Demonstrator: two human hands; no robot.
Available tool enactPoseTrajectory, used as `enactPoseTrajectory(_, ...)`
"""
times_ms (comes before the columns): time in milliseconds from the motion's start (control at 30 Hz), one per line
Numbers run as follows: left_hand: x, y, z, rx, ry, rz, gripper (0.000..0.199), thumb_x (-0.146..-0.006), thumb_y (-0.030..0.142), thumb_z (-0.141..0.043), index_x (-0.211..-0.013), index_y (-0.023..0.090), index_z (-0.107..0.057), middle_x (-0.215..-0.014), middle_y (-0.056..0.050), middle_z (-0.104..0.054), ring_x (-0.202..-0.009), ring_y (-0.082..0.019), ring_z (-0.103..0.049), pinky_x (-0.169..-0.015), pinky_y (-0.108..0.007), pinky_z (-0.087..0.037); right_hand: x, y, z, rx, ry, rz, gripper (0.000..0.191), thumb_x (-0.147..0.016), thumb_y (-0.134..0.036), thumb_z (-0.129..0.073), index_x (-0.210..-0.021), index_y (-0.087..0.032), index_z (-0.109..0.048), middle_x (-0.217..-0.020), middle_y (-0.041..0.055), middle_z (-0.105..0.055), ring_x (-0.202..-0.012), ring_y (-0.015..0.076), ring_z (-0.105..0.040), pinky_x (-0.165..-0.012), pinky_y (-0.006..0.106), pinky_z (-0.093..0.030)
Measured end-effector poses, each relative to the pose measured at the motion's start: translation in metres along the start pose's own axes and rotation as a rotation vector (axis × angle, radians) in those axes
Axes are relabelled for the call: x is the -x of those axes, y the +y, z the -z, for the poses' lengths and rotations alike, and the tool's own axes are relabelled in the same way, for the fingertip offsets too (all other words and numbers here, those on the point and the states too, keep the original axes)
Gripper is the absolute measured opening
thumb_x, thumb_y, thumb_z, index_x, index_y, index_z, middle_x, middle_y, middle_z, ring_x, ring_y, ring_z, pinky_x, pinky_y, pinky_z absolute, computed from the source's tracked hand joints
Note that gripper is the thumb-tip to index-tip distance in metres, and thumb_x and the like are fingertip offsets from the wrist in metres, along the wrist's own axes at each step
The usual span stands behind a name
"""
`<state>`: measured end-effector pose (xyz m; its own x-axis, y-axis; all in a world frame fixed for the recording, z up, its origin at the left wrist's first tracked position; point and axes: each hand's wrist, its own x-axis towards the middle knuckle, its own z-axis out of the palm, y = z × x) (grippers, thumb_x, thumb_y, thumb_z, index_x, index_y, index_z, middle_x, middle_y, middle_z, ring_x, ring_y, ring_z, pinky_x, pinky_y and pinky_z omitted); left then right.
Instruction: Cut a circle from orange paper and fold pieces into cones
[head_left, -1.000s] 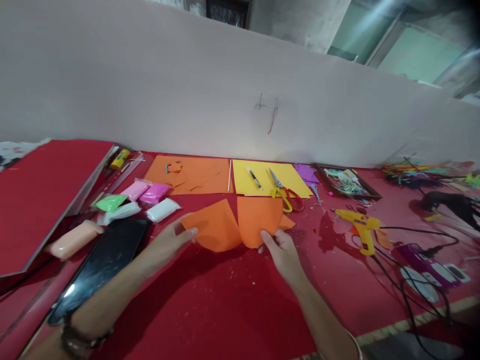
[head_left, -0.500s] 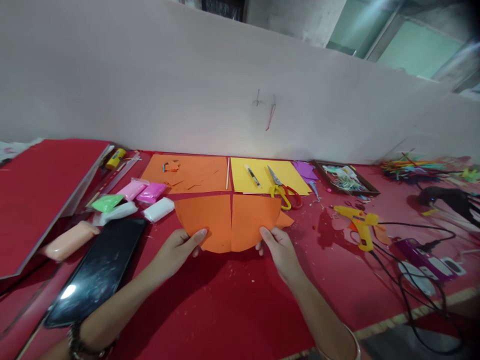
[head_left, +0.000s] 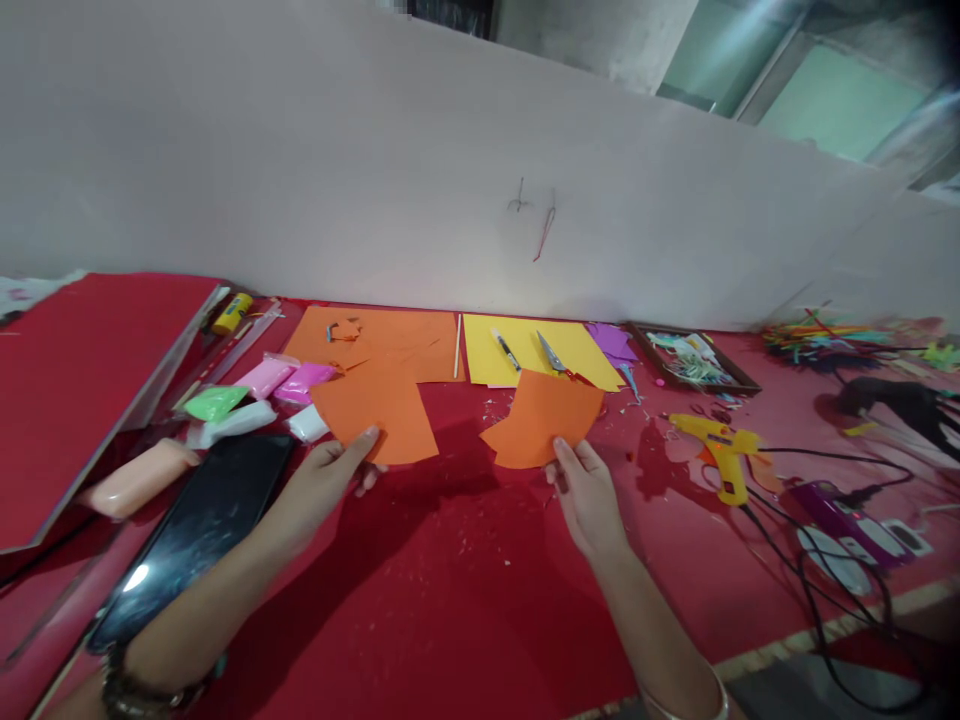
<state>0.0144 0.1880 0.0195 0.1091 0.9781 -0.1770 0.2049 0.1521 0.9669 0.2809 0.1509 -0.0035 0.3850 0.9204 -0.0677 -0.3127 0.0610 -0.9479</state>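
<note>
My left hand (head_left: pixel 330 480) pinches the lower edge of an orange paper piece (head_left: pixel 382 412), thumb on top and fingers beneath. A second orange paper piece (head_left: pixel 544 415), with a pointed left corner, is held by my right hand (head_left: pixel 585 485) at its lower edge. Both pieces are raised over the red table, with a gap between them. Behind them lie an orange sheet (head_left: pixel 405 340) and a yellow sheet (head_left: pixel 480 350). A pen (head_left: pixel 506 350) and scissors (head_left: pixel 551 353) rest on the yellow sheet; the scissors' handles are mostly hidden by the right piece.
On the left are a black tablet-like device (head_left: pixel 202 530), clay packets (head_left: pixel 217 403) and a large red board (head_left: pixel 82 390). To the right are a yellow glue gun (head_left: pixel 724 450), a purple power strip (head_left: pixel 847 520), black cables and a tray (head_left: pixel 739 375) of small items.
The two orange pieces, side by side before, have moved apart, one in each hand. The right one has turned and now covers the scissors' handles.
</note>
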Motion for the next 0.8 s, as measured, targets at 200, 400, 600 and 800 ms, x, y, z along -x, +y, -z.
enactPoseTrajectory(200,-0.004,-0.007,0.002,0.009,-0.21,0.043,0.034,-0.077,0.048,-0.05,-0.076,0.016,-0.059,-0.056,0.002,-0.052,-0.05,-0.01,-0.045,-0.047,-0.02,-0.036,0.005,0.001,-0.002,0.05,-0.147,0.055,0.012,-0.068,-0.031,-0.067,-0.074,-0.02,-0.065,-0.077,0.0016,-0.063,-0.077,0.0146,-0.057,-0.078,0.031,-0.044)
enactPoseTrajectory(400,0.02,-0.001,-0.017,-0.472,-0.295,-0.468,0.055,-0.075,0.036,-0.058,-0.123,0.02,-0.037,-0.104,-0.007,-0.054,-0.088,-0.019,-0.055,-0.077,-0.031,-0.047,0.011,-0.007,-0.007,0.145,-0.623,0.143,0.024,-0.071,-0.045,-0.062,-0.075,-0.022,-0.066,-0.089,0.0063,-0.063,-0.089,0.0203,-0.057,-0.08,0.033,-0.044)
enactPoseTrajectory(600,0.031,-0.005,-0.024,-0.91,-0.192,-1.199,0.034,-0.087,0.016,-0.041,-0.121,0.022,-0.043,-0.116,-0.009,-0.05,-0.108,-0.021,-0.045,-0.088,-0.034,-0.04,0.029,-0.024,-0.022,0.497,-0.806,0.358,0.014,-0.076,-0.027,-0.06,-0.088,-0.022,-0.066,-0.107,0.0075,-0.059,-0.098,0.0185,-0.056,-0.086,0.032,-0.044)
enactPoseTrajectory(800,0.027,-0.005,-0.016,-1.044,-0.178,-1.302,0.027,-0.092,0.016,-0.032,-0.107,0.02,-0.053,-0.104,-0.003,-0.061,-0.091,-0.017,-0.053,-0.081,-0.03,-0.038,0.037,-0.026,-0.008,0.856,-0.783,0.526,0.031,-0.076,-0.008,-0.052,-0.1,-0.024,-0.064,-0.124,0.0058,-0.052,-0.113,0.0159,-0.049,-0.094,0.031,-0.04)
